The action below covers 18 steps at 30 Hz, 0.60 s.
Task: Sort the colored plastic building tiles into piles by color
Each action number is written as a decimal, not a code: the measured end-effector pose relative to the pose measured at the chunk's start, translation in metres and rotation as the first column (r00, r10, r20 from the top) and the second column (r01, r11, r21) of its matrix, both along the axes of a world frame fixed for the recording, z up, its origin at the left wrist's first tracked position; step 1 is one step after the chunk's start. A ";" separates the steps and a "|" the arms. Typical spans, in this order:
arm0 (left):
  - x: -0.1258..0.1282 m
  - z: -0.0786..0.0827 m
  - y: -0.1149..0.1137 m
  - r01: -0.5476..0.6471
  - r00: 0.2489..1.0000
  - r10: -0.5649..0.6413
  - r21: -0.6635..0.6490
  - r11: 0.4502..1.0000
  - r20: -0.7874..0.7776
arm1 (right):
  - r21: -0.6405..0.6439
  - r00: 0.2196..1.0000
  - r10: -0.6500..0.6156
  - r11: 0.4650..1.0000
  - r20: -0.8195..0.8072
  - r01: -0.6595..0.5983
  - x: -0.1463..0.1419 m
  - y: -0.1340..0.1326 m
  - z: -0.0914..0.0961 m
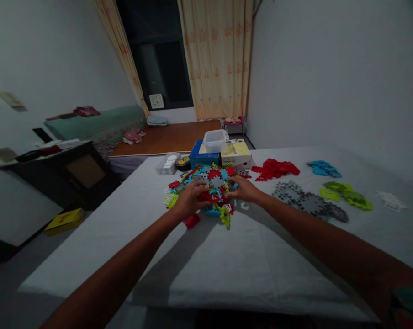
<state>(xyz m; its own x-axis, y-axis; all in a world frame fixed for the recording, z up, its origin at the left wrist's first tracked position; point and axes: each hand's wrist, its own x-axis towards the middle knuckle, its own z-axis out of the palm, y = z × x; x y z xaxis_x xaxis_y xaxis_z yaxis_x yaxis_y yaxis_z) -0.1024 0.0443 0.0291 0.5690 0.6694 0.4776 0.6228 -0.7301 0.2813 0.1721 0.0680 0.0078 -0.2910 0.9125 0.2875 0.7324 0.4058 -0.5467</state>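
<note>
A heaped pile of small toothed plastic pieces (217, 183) in red, blue, green, grey and white lies at the middle of the table. On its left side, my left hand (190, 197) has thumb and fingers curved apart, with red pieces (211, 197) at the fingertips. From the right, my right hand (245, 188) touches the pile with its fingers spread. Neither hand shows a piece clearly gripped. A lime green piece (225, 216) hangs at the pile's front edge, and a red piece (192, 221) lies by my left wrist. The pile partly hides both sets of fingertips.
Sorted heaps lie to the right: red (277, 169), blue (324, 168), grey (307, 199), green (348, 194) and white (391, 200). Behind the pile stand a blue box (203, 160), a yellow-and-white box (239, 155), a clear tub (214, 140) and a round black container (183, 163).
</note>
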 end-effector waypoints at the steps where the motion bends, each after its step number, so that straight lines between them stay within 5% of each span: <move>1: 0.006 0.002 0.010 -0.022 0.998 0.023 -0.006 1.000 0.051 | -0.019 0.999 -0.003 1.000 -0.042 0.002 -0.006 0.006 0.006; 5: 0.027 0.015 0.042 -0.077 0.985 0.087 -0.068 0.995 0.152 | -0.090 0.973 -0.024 0.996 -0.228 0.004 -0.016 0.022 0.024; 10: 0.021 0.024 0.060 -0.089 0.960 0.099 -0.049 0.995 0.263 | -0.010 0.963 0.064 0.998 -0.262 -0.069 0.014 0.006 0.029; 14: -0.003 0.009 0.070 -0.257 0.865 0.220 0.021 0.966 0.450 | -0.061 0.989 0.122 0.990 -0.089 -0.128 0.032 -0.022 0.015; 18: -0.021 -0.019 0.066 -0.484 0.765 0.346 0.131 0.865 0.542 | 0.020 0.995 0.072 0.997 0.076 -0.074 0.028 -0.039 -0.011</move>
